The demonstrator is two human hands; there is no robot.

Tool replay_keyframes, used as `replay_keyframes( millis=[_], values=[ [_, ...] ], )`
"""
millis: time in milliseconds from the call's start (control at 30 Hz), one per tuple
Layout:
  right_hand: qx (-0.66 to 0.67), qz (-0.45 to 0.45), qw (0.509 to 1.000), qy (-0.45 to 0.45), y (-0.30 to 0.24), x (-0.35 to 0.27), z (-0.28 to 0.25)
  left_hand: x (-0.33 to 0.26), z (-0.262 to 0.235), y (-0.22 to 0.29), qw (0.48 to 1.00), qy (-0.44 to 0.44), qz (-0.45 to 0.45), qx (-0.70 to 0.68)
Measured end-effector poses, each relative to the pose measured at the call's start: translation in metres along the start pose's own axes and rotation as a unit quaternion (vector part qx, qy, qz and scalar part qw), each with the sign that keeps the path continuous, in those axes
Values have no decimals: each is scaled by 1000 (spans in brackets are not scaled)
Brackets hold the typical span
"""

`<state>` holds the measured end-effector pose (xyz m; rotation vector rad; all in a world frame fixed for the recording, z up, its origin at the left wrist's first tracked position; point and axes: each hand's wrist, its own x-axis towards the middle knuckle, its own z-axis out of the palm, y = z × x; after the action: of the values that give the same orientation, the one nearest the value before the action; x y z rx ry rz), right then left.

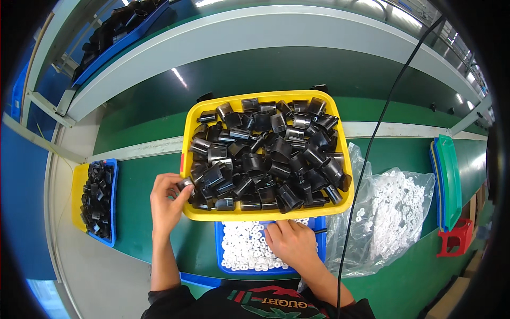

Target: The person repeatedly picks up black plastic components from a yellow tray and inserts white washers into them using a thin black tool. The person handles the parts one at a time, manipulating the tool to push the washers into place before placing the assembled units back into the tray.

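Note:
A yellow tray (187, 139) full of several black plastic tube-shaped parts (265, 157) sits on the green bench in front of me. My left hand (166, 201) is at the tray's left front corner, fingers pinched on one black part (185, 184). Just below the yellow tray lies a blue tray (321, 245) filled with small white rings (244, 247). My right hand (291, 242) rests palm down in that blue tray, fingertips curled among the white rings; whether it holds one is hidden.
A clear plastic bag (390, 212) of white rings lies at the right. A blue and yellow tray (112, 204) of black parts sits at the left. Stacked green and blue lids (449, 181) and a red piece (456, 238) stand far right. A black cable (372, 143) crosses the bench.

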<state>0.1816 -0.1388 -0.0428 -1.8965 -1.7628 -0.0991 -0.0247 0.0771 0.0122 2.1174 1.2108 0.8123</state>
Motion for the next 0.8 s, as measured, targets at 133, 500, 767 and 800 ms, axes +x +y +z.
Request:
replay_keyframes(
  millis=[133,500,767,800],
  values=[
    [8,-2,1000,7,-1,-1,-7,0,2,0,991,35,-61,-112],
    [186,23,978,90,6,14,-45,-32,20,67,957,-130,148,-213],
    [279,98,949,108,-4,14,-78,-46,63,69,905,-242,185,-297],
    [291,97,946,107,-6,15,-78,-48,65,66,903,-248,172,-306]
  ],
)
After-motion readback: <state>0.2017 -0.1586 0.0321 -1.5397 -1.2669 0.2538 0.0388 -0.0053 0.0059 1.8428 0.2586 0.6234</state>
